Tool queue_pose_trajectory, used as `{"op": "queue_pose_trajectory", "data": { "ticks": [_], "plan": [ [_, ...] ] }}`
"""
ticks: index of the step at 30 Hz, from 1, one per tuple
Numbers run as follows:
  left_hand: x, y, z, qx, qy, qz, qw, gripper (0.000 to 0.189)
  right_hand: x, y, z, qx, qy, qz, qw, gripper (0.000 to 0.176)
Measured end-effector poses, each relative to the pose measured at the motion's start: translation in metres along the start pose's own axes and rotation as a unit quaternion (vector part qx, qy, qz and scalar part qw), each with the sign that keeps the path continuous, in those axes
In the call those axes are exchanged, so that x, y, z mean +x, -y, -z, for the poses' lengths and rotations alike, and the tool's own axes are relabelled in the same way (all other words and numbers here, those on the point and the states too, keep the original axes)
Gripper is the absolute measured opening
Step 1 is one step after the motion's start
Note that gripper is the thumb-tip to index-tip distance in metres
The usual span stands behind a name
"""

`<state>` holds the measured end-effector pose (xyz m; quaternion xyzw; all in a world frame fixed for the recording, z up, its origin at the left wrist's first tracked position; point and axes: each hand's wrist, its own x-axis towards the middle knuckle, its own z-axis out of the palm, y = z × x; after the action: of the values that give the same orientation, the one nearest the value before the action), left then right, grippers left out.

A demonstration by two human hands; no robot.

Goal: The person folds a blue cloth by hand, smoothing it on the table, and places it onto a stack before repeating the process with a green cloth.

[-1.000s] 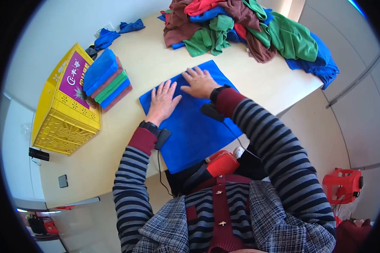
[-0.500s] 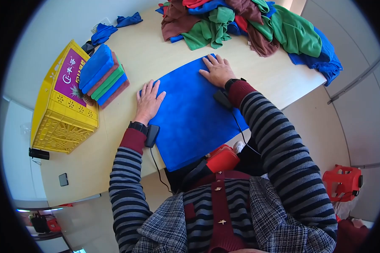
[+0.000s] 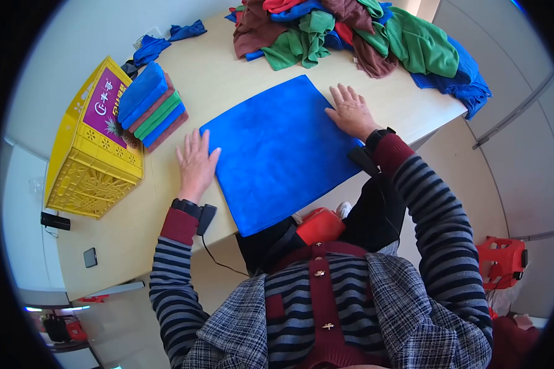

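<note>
A blue cloth (image 3: 283, 150) lies spread out flat at the near edge of the table, its front edge reaching out over my lap. My left hand (image 3: 196, 165) is at the cloth's left edge, fingers spread, holding nothing. Beside the cloth's right edge, my right hand (image 3: 353, 112) also has its fingers stretched apart and grips nothing; its thumb is close to the cloth. Dark devices with cords are strapped at both wrists.
A stack of folded cloths (image 3: 154, 111) leans by a yellow crate (image 3: 95, 178) on the left. Loose green, blue, brown and red cloths (image 3: 351, 37) lie heaped at the back. A small dark flat object (image 3: 90, 257) rests near the left table edge. A red stool (image 3: 501, 261) stands on the right.
Both hands have moved outward off the cloth, the left hand to the left and the right hand to the right. The cloth has shifted slightly and lies smooth.
</note>
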<state>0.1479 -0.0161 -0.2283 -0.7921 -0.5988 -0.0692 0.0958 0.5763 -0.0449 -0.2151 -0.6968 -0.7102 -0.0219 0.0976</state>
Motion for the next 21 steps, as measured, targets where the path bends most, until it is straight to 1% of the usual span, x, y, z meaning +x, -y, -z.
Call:
{"op": "queue_pose_trajectory", "data": {
  "ticks": [2, 3, 4, 5, 8, 13, 16, 21],
  "plan": [
    [-0.013, -0.047, 0.017, -0.083, -0.006, -0.065, 0.994, 0.067, -0.020, 0.027, -0.001, 0.012, -0.008, 0.014, 1.000, 0.068],
    [-0.018, -0.065, 0.014, -0.082, -0.002, -0.063, 0.995, 0.067, -0.029, 0.052, -0.003, 0.028, -0.012, 0.063, 0.998, 0.068],
    [-0.021, -0.081, 0.011, -0.100, 0.001, -0.100, 0.990, 0.067, -0.036, 0.071, -0.004, 0.044, -0.017, 0.110, 0.993, 0.067],
    [-0.023, -0.090, 0.008, -0.117, 0.003, -0.137, 0.984, 0.067, -0.042, 0.082, -0.006, 0.045, -0.016, 0.110, 0.993, 0.067],
    [-0.030, -0.092, 0.003, -0.113, 0.013, -0.153, 0.982, 0.067, -0.057, 0.103, -0.014, 0.053, -0.005, 0.144, 0.988, 0.066],
    [-0.039, -0.074, 0.003, -0.118, 0.022, -0.169, 0.978, 0.067, -0.069, 0.067, -0.014, 0.051, -0.021, 0.116, 0.992, 0.065],
    [-0.051, -0.067, 0.003, -0.135, 0.019, -0.165, 0.977, 0.067, -0.077, 0.044, -0.012, 0.024, -0.035, 0.085, 0.995, 0.069],
    [-0.051, -0.062, 0.005, -0.146, 0.026, -0.170, 0.974, 0.066, -0.089, 0.040, -0.004, 0.018, -0.001, 0.072, 0.997, 0.066]
  ]
}}
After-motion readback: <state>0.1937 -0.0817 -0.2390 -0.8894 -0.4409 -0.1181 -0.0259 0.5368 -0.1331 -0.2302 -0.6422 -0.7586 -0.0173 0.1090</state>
